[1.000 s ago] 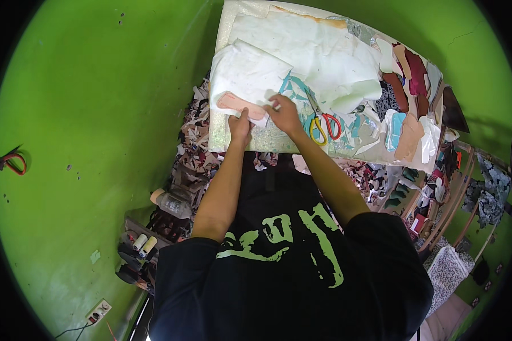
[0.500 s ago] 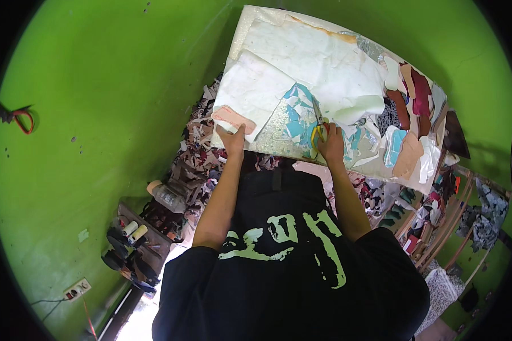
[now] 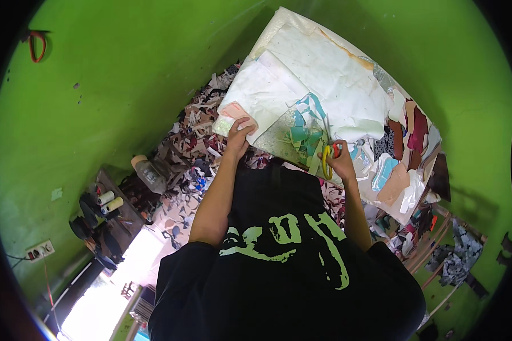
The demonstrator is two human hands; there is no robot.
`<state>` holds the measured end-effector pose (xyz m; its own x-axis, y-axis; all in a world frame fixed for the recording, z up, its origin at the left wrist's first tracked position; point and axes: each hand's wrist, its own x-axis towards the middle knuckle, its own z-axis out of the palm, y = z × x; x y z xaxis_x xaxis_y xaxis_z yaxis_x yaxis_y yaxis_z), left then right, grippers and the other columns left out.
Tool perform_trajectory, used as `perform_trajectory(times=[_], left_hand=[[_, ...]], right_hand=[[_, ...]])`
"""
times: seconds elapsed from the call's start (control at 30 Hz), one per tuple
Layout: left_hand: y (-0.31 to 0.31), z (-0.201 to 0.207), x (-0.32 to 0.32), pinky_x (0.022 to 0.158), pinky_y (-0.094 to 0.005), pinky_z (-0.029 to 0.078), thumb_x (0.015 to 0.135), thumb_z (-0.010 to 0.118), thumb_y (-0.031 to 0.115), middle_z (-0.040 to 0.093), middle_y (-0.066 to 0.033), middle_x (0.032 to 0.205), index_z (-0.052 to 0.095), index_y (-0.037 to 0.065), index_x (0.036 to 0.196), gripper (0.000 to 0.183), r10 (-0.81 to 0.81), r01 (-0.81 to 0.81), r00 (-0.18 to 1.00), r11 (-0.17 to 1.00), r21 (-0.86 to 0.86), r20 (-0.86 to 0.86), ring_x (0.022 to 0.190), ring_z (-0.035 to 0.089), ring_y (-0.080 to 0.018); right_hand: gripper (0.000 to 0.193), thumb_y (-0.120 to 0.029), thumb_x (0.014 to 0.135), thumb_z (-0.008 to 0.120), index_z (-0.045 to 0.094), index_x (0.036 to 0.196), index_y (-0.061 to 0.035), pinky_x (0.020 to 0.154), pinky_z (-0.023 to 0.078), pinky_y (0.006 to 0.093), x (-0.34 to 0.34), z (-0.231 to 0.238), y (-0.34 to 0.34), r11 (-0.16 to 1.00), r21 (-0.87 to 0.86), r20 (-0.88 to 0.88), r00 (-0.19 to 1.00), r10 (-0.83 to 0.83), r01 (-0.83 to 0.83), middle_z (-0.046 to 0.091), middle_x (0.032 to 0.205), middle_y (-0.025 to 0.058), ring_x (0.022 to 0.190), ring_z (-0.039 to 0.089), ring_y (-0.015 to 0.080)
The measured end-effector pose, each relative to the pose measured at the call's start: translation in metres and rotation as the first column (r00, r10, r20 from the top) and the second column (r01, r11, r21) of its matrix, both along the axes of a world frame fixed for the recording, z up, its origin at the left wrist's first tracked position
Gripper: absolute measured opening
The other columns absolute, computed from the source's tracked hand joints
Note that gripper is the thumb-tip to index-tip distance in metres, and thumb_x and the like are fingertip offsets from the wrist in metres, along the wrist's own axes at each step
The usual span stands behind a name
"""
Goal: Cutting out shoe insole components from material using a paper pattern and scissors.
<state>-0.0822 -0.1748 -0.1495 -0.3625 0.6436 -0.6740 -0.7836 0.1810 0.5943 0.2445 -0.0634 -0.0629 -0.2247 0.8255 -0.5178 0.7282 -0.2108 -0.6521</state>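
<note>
My left hand (image 3: 239, 137) is at the near left corner of a white sheet (image 3: 264, 85). Its fingers hold a pinkish, round-ended flat piece (image 3: 231, 109) against that sheet. My right hand (image 3: 341, 161) grips scissors (image 3: 327, 149) with yellow and red handles, fingers around the loops. The blades point away from me, over turquoise and white scraps (image 3: 307, 128) on the table. Whether the blades touch anything is unclear. A larger white sheet (image 3: 330, 79) covers the far part of the pale table (image 3: 279, 149).
Cut pieces in maroon, brown, tan and turquoise (image 3: 385, 170) lie at the table's right end. Scraps (image 3: 190, 136) are heaped on the floor at the left. A clear jar (image 3: 149, 175) and thread spools (image 3: 112, 205) stand lower left; a wooden rack (image 3: 432, 250) is lower right.
The view has turned, so the table appears tilted further. My right hand and the scissors sit slightly nearer me. My left hand's fingers reach further over the pinkish piece.
</note>
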Motion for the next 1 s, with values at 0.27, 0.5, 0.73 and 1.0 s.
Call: perform_trajectory(times=[0.27,0.5,0.73,1.0], left_hand=[[-0.003,0.011,0.019,0.065,-0.0315,0.057,0.079,0.075,-0.004,0.066,-0.0135,0.100,0.051,0.009,0.118,0.047,0.126,-0.129,0.991,0.989,0.070,0.050,0.082,0.067,-0.0199],[-0.004,0.021,0.032,0.071,-0.0305,0.055,0.072,0.080,-0.005,0.063,-0.0111,0.098,0.050,0.008,0.109,0.050,0.137,-0.134,0.987,0.990,0.036,-0.085,0.085,0.065,-0.0198],[-0.005,0.020,0.037,0.080,-0.0293,0.053,0.068,0.081,-0.007,0.060,-0.0112,0.103,0.050,0.006,0.105,0.050,0.088,-0.107,0.932,0.994,-0.035,-0.351,0.093,0.062,-0.0192],[-0.011,0.027,0.034,0.083,-0.0292,0.053,0.074,0.077,-0.008,0.062,-0.0115,0.108,0.050,0.008,0.109,0.048,0.143,-0.151,0.966,0.988,-0.022,-0.217,0.096,0.062,-0.0192]], right_hand=[[0.054,-0.053,0.093,0.061,0.044,0.113,-0.0060,0.054,0.041,0.0218,-0.073,0.017,-0.008,0.746,-0.517,-0.392,0.891,0.230,-0.420,0.052,0.074,-0.0006,0.059,0.049,0.0078],[0.048,-0.063,0.096,0.049,0.045,0.100,-0.0151,0.045,0.041,0.0230,-0.110,-0.001,-0.002,0.628,-0.584,-0.471,0.845,0.256,-0.515,0.051,0.073,0.0000,0.053,0.050,0.0086],[0.052,-0.064,0.092,0.054,0.043,0.098,-0.0142,0.037,0.038,0.0239,-0.124,0.007,-0.002,0.660,-0.590,-0.382,0.881,0.279,-0.465,0.048,0.068,-0.0009,0.044,0.045,0.0078],[0.054,-0.065,0.091,0.055,0.049,0.092,-0.0115,0.039,0.041,0.0251,-0.123,0.009,0.000,0.659,-0.547,-0.378,0.855,0.354,-0.515,0.052,0.064,0.0011,0.046,0.050,0.0097]])
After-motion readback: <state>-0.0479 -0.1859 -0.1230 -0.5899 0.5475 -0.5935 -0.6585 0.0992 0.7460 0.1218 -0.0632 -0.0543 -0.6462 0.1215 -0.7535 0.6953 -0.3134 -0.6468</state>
